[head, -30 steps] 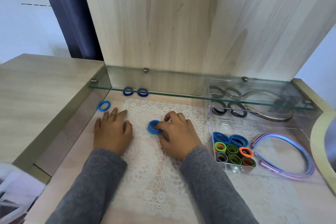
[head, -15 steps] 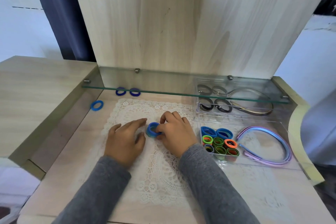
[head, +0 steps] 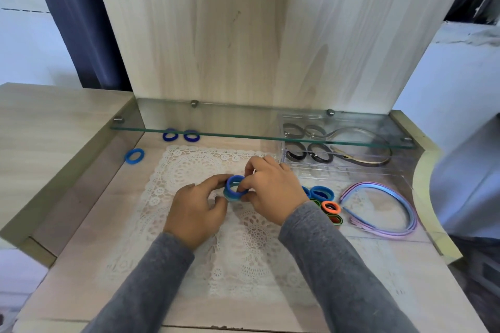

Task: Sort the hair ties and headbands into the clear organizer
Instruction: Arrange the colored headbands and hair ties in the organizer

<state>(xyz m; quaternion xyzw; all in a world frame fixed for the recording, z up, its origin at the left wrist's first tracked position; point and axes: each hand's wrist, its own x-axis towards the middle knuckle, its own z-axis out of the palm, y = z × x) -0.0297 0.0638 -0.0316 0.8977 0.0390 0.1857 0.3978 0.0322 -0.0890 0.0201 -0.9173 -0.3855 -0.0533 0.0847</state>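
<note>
A small stack of blue hair ties (head: 234, 190) is pinched between both hands above the white lace mat (head: 189, 170). My left hand (head: 196, 211) grips it from the left, my right hand (head: 273, 188) from the right and top. The clear organizer (head: 400, 178) lies to the right. Its front part holds blue, green and orange hair ties (head: 328, 207) and pastel headbands (head: 384, 208). Black hair ties (head: 319, 155) and dark headbands (head: 370, 162) fill its back compartments. Loose blue hair ties lie at the left (head: 134, 156) and under the shelf (head: 180, 135).
A glass shelf (head: 243, 132) spans the back of the desk above the rear of the organizer. A wooden panel (head: 243, 35) rises behind it. A raised wooden side surface (head: 48, 138) borders the left.
My left hand has moved right from the mat's left edge to the blue ties. Both hands now hold the stack lifted slightly off the mat.
</note>
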